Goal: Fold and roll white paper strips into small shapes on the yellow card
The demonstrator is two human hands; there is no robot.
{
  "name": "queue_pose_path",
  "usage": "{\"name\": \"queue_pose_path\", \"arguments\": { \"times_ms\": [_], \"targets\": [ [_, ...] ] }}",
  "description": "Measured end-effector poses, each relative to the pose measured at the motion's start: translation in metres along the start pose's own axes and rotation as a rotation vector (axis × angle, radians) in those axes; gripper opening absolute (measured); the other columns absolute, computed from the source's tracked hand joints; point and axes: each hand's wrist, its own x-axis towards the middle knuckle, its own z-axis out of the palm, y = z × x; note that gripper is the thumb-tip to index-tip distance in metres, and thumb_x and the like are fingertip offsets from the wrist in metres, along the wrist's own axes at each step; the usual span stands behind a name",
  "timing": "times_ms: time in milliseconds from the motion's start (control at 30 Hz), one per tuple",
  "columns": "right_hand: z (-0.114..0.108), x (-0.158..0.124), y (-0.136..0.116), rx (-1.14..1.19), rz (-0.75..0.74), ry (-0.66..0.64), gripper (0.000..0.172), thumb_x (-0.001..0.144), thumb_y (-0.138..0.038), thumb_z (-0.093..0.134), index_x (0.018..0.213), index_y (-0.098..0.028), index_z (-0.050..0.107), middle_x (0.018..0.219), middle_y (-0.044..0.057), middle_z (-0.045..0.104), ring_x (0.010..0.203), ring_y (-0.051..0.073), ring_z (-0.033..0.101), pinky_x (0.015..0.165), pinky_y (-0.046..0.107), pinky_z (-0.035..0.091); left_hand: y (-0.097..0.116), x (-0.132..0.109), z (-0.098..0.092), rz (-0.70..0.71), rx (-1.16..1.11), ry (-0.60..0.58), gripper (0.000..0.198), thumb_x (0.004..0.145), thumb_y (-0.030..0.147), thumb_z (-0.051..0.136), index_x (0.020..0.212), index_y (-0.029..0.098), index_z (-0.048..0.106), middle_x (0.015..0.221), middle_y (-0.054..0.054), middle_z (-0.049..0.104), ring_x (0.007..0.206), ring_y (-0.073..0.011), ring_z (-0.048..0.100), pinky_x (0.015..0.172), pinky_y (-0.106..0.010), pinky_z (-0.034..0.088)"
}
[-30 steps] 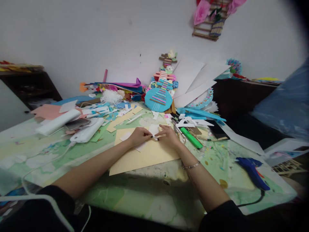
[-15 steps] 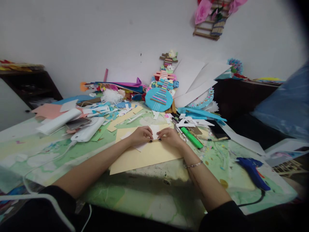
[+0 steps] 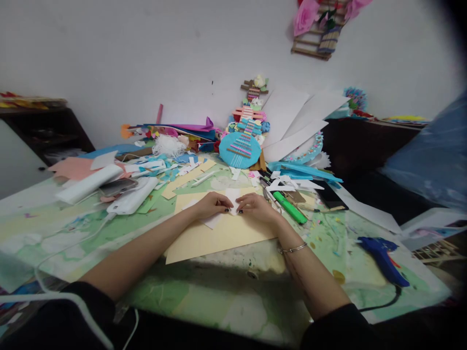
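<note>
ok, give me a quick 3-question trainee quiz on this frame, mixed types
1. Multiple choice: what do the fingers of the left hand and the right hand both grip? A) small white paper piece B) glass cup C) steel spoon
2. True or false: the right hand is lifted well clear of the paper.
3. Short answer: which wrist wears the thin silver metal bracelet?
Key: 1 A; 2 false; 3 right.

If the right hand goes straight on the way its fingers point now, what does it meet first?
Its fingers point left, so the right hand would push into the small white paper piece it grips, then probably the left hand just beyond. Depth is unclear.
</note>
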Motion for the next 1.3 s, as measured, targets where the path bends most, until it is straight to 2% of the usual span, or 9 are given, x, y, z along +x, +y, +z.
{"name": "queue_pose_path", "arguments": {
  "times_ms": [200, 433, 667, 967, 1300],
  "targets": [
    [0.005, 0.002, 0.004, 0.000, 0.008, 0.061, 0.015, 0.070, -0.010, 0.062, 0.074, -0.019, 0.073, 0.096, 0.007, 0.069, 0.091, 0.018, 0.063, 0.086, 0.032, 0.045, 0.000, 0.003, 0.001, -0.064, -0.024, 0.067, 0.016, 0.066, 0.020, 0.066, 0.080, 0.013, 0.071, 0.075, -0.006, 0.070, 0.059, -0.0101, 0.056, 0.056, -0.020, 0.040],
    [0.005, 0.004, 0.003, -0.020, -0.007, 0.044, 0.018, 0.069, -0.008, 0.060, 0.073, -0.019, 0.073, 0.097, 0.005, 0.069, 0.090, 0.018, 0.063, 0.087, 0.031, 0.044, -0.003, 0.006, 0.003, -0.084, -0.053, 0.113, 0.015, 0.064, 0.019, 0.067, 0.078, 0.012, 0.071, 0.071, -0.005, 0.070, 0.056, -0.0091, 0.055, 0.053, -0.019, 0.040],
    [0.005, 0.005, 0.006, -0.016, -0.005, 0.025, 0.018, 0.069, -0.008, 0.060, 0.073, -0.020, 0.073, 0.098, 0.005, 0.069, 0.089, 0.017, 0.063, 0.086, 0.029, 0.044, 0.001, 0.005, 0.004, -0.036, -0.080, 0.070, 0.016, 0.070, 0.017, 0.060, 0.080, 0.012, 0.071, 0.074, -0.006, 0.070, 0.058, -0.0094, 0.056, 0.053, -0.018, 0.040],
    [0.005, 0.004, 0.004, -0.035, -0.006, 0.031, 0.018, 0.069, -0.009, 0.060, 0.073, -0.020, 0.073, 0.097, 0.004, 0.069, 0.089, 0.018, 0.063, 0.086, 0.030, 0.044, 0.001, 0.003, 0.008, 0.004, 0.057, 0.122, 0.017, 0.068, 0.018, 0.060, 0.081, 0.014, 0.071, 0.070, -0.003, 0.068, 0.053, -0.0077, 0.050, 0.052, -0.018, 0.039],
    [0.005, 0.004, 0.004, -0.049, -0.033, 0.036, 0.018, 0.069, -0.008, 0.059, 0.073, -0.019, 0.073, 0.096, 0.005, 0.069, 0.087, 0.018, 0.064, 0.085, 0.029, 0.044, 0.000, 0.003, 0.011, 0.135, 0.200, 0.133, 0.019, 0.068, 0.011, 0.056, 0.080, 0.016, 0.070, 0.073, -0.003, 0.066, 0.061, -0.0102, 0.054, 0.058, -0.020, 0.041]
  ]
}}
